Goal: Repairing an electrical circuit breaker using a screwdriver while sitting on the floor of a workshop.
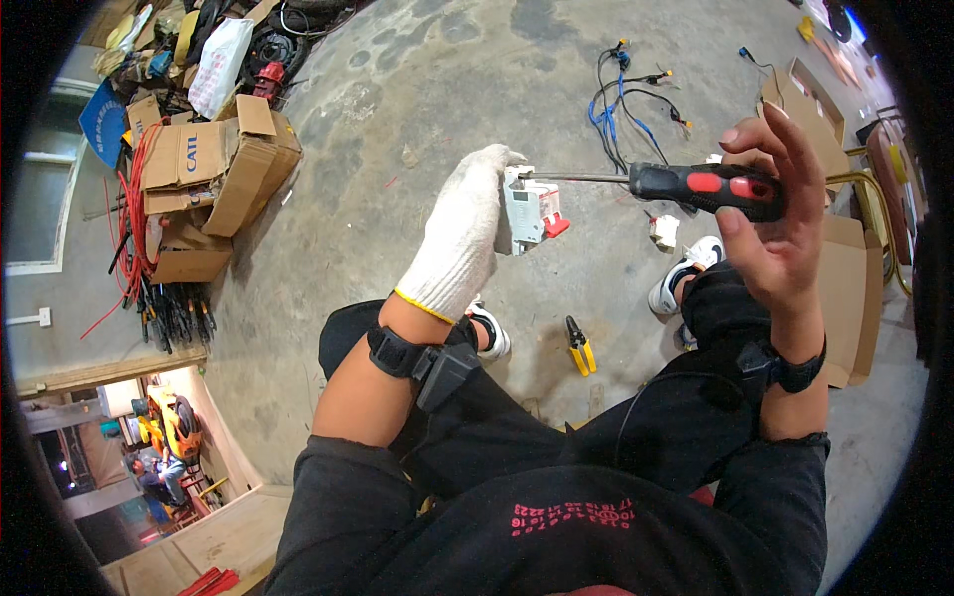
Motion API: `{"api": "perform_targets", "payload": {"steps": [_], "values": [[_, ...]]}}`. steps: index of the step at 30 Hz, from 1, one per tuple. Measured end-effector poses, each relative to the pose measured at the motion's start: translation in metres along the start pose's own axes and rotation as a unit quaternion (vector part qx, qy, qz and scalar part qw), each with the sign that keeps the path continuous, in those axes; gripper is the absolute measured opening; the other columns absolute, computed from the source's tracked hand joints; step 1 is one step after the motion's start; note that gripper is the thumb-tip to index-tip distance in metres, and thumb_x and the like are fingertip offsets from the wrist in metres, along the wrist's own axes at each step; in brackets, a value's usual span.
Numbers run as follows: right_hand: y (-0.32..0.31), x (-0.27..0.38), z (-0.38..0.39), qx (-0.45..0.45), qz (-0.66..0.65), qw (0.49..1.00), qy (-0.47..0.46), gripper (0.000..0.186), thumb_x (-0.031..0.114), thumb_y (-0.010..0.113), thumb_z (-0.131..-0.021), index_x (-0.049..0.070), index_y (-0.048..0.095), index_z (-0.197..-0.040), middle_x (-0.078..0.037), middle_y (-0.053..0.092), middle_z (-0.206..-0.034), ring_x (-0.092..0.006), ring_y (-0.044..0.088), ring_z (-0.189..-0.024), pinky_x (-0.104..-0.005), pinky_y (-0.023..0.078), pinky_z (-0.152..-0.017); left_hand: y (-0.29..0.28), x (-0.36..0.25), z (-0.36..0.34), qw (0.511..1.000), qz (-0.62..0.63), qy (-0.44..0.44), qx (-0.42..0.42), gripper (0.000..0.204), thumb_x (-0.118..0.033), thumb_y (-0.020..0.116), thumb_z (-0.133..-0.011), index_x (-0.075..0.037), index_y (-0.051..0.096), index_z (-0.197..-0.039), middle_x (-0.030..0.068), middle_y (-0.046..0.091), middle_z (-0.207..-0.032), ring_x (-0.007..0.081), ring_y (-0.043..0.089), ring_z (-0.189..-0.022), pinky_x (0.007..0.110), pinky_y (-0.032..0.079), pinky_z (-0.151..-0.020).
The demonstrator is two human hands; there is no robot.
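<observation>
My left hand [459, 230], in a white knit glove, grips a small grey-white circuit breaker [523, 211] with a red lever. A screwdriver [708, 191] with a black and red handle lies level, its shaft reaching left to the top of the breaker. Whether its tip sits inside a terminal is too small to tell. Bare, my right hand [780, 214] is loosely around the handle's end, thumb against its lower side and fingertips raised off it. On the floor below lies a pair of yellow-handled wire strippers [580, 348].
Black and blue cables [624, 104] lie on the concrete floor ahead. A small white part [663, 231] is near my right shoe. Cardboard boxes [194, 164] and red wire [131, 214] are piled at left; opened cardboard [853, 298] lies at right. A person [169, 475] is visible far lower left.
</observation>
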State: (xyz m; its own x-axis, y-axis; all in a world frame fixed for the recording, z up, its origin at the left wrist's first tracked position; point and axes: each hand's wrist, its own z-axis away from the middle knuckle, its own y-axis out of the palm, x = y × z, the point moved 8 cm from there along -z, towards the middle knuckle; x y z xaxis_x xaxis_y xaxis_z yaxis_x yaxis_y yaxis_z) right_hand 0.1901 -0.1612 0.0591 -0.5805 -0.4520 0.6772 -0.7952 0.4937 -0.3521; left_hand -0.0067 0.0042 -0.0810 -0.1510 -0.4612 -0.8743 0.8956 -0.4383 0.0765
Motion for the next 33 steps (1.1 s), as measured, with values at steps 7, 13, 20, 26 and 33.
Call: {"api": "perform_targets", "payload": {"steps": [7, 13, 20, 26, 33], "values": [[-0.002, -0.035, 0.011, 0.003, -0.015, 0.953, 0.302, 0.047, 0.031, 0.057, -0.095, 0.005, 0.05, -0.133, -0.008, 0.062, -0.097, -0.0109, 0.051, -0.065, -0.0236, 0.044, -0.061, -0.008, -0.003, -0.003, 0.998, -0.042, 0.053, 0.0, 0.031, -0.034, 0.046, -0.094, -0.008, 0.06, -0.102, 0.0064, 0.064, -0.085, 0.0163, 0.063, -0.066, 0.031, 0.05, -0.052], [0.004, -0.026, 0.007, 0.002, 0.028, 0.974, 0.224, 0.042, 0.02, 0.062, -0.092, 0.004, 0.051, -0.13, -0.008, 0.063, -0.096, -0.0145, 0.06, -0.08, -0.0262, 0.048, -0.072, -0.008, -0.002, -0.005, 0.998, -0.057, 0.019, -0.022, 0.031, -0.033, 0.045, -0.094, -0.007, 0.06, -0.103, 0.0058, 0.064, -0.084, 0.0165, 0.063, -0.066, 0.032, 0.051, -0.054], [0.006, -0.003, -0.002, -0.013, -0.006, 0.999, 0.044, 0.056, 0.018, 0.066, -0.089, 0.004, 0.041, -0.138, -0.012, 0.059, -0.113, -0.0188, 0.063, -0.096, -0.03, 0.049, -0.085, -0.005, 0.0, -0.003, 0.999, -0.034, 0.009, -0.003, 0.031, -0.032, 0.045, -0.094, -0.007, 0.061, -0.104, 0.0057, 0.064, -0.085, 0.0165, 0.062, -0.066, 0.032, 0.05, -0.054], [-0.006, -0.028, 0.009, -0.025, 0.019, 0.965, 0.259, 0.055, 0.023, 0.065, -0.09, 0.007, 0.043, -0.137, -0.01, 0.059, -0.112, -0.0102, 0.057, -0.081, -0.0229, 0.048, -0.069, -0.002, 0.0, -0.002, 0.999, -0.037, 0.004, -0.005, 0.032, -0.032, 0.043, -0.094, -0.006, 0.06, -0.105, 0.0059, 0.064, -0.088, 0.0164, 0.062, -0.066, 0.032, 0.049, -0.054], [0.002, -0.004, 0.002, -0.037, -0.012, 0.998, 0.039, 0.06, 0.024, 0.07, -0.086, 0.002, 0.044, -0.136, -0.012, 0.057, -0.115, -0.0162, 0.056, -0.102, -0.0284, 0.046, -0.089, -0.001, 0.004, -0.004, 1.0, -0.03, -0.006, 0.0, 0.031, -0.031, 0.045, -0.093, -0.007, 0.061, -0.104, 0.004, 0.065, -0.085, 0.0159, 0.062, -0.068, 0.033, 0.049, -0.055]]}}
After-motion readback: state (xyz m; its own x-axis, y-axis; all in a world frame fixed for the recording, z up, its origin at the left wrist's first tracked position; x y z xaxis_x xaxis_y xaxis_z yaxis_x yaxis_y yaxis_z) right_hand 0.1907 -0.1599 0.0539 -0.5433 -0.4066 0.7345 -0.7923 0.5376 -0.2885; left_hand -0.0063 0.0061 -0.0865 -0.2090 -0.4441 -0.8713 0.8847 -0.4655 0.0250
